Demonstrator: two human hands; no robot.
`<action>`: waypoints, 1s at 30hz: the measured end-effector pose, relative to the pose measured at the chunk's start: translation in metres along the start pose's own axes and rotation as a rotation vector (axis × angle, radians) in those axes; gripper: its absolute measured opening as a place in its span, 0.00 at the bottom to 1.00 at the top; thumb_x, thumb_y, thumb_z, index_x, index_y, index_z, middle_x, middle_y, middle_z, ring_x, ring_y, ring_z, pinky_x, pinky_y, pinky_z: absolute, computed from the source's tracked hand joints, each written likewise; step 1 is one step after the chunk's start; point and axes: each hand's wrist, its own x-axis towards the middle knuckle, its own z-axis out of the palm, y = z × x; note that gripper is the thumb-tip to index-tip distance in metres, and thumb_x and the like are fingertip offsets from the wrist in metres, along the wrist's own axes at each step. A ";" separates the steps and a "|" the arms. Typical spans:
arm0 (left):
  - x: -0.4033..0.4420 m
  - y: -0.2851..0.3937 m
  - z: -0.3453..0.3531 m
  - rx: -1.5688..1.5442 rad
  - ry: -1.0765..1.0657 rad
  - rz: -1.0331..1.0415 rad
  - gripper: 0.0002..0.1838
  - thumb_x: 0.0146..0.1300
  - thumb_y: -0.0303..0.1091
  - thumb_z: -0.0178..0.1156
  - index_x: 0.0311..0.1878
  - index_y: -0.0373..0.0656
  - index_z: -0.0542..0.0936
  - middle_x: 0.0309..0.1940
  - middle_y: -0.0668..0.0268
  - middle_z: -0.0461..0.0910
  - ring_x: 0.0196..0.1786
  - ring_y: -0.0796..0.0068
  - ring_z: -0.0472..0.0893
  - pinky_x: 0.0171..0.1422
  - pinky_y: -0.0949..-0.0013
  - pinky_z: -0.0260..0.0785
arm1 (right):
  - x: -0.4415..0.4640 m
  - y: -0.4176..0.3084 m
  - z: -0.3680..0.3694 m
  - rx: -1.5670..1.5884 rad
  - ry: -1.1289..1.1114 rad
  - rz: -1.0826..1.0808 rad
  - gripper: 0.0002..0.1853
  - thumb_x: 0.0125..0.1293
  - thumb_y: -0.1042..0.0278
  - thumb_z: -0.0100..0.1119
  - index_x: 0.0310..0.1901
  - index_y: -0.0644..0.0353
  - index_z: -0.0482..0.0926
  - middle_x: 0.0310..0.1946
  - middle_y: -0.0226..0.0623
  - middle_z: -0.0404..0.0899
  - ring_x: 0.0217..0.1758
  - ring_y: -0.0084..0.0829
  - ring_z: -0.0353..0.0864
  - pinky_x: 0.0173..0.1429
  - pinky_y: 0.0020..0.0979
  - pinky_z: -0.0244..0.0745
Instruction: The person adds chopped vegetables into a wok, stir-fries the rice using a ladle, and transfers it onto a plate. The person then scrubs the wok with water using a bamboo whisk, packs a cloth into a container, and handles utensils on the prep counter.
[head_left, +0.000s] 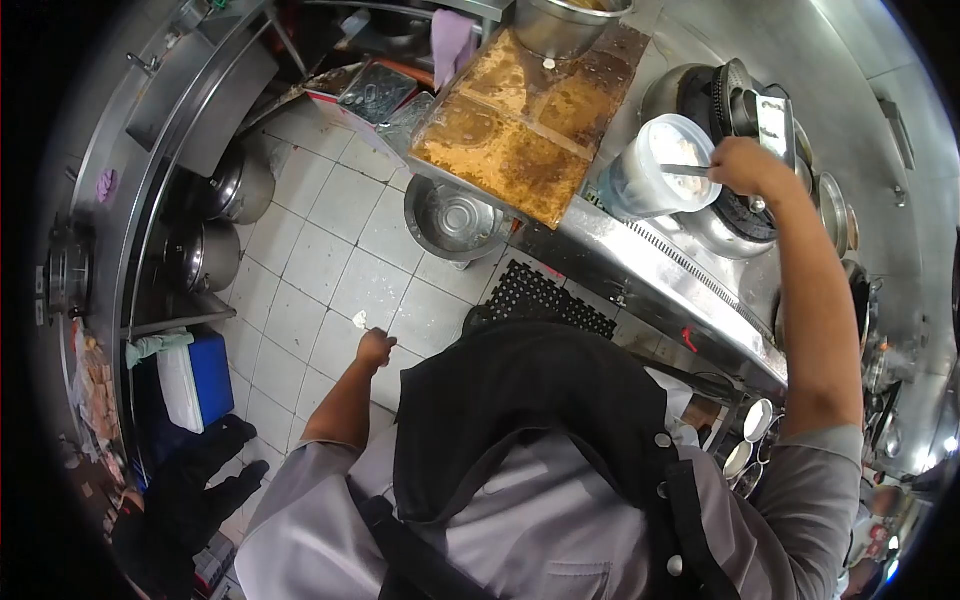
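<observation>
My right hand [738, 166] is closed around the handle of a metal utensil [684, 170]. One end of this utensil reaches into a translucent white plastic bucket [640, 150], which tilts over the steel counter beside the stove. What that end looks like is hidden, and pale residue coats the bucket's inside. Low at my left side, my left hand [376, 347] hangs above the tiled floor with its fingers curled and nothing visible in them. A small white scrap [360, 320] shows just beyond it, apart from the fingers.
A brown-stained board surface [510, 120] adjoins the stove counter, with a steel pot [565, 30] on it. A steel basin [450, 215] sits low beneath its edge. Pots [205, 255] and a blue-and-white cooler [200, 380] stand at left, near another person's dark-clothed legs [200, 480].
</observation>
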 end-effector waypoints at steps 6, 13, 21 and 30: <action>0.051 -0.036 -0.010 0.492 -0.147 0.402 0.13 0.42 0.30 0.70 0.35 0.48 0.84 0.30 0.57 0.82 0.42 0.55 0.82 0.42 0.55 0.76 | -0.044 -0.001 -0.039 0.133 0.003 0.226 0.11 0.58 0.64 0.64 0.38 0.62 0.86 0.36 0.50 0.84 0.44 0.51 0.84 0.53 0.45 0.77; -0.004 0.120 -0.014 -0.483 -0.044 0.019 0.22 0.64 0.38 0.66 0.57 0.40 0.76 0.35 0.61 0.81 0.28 0.72 0.80 0.29 0.70 0.74 | -0.040 0.007 0.034 0.208 0.068 0.115 0.13 0.60 0.62 0.59 0.37 0.63 0.85 0.37 0.53 0.83 0.44 0.55 0.83 0.51 0.48 0.76; 0.021 0.044 -0.038 -0.199 0.060 0.206 0.22 0.60 0.40 0.67 0.53 0.35 0.79 0.33 0.52 0.83 0.29 0.66 0.83 0.32 0.63 0.75 | -0.053 -0.019 0.036 0.215 0.084 0.210 0.13 0.59 0.62 0.58 0.35 0.64 0.84 0.39 0.55 0.83 0.46 0.56 0.82 0.52 0.50 0.75; -0.070 -0.065 -0.097 -0.451 0.263 -0.158 0.22 0.61 0.34 0.66 0.55 0.33 0.76 0.25 0.59 0.79 0.21 0.70 0.78 0.21 0.66 0.67 | -0.047 -0.010 0.042 0.225 0.154 0.124 0.11 0.56 0.65 0.64 0.36 0.64 0.86 0.31 0.54 0.84 0.38 0.51 0.86 0.45 0.44 0.78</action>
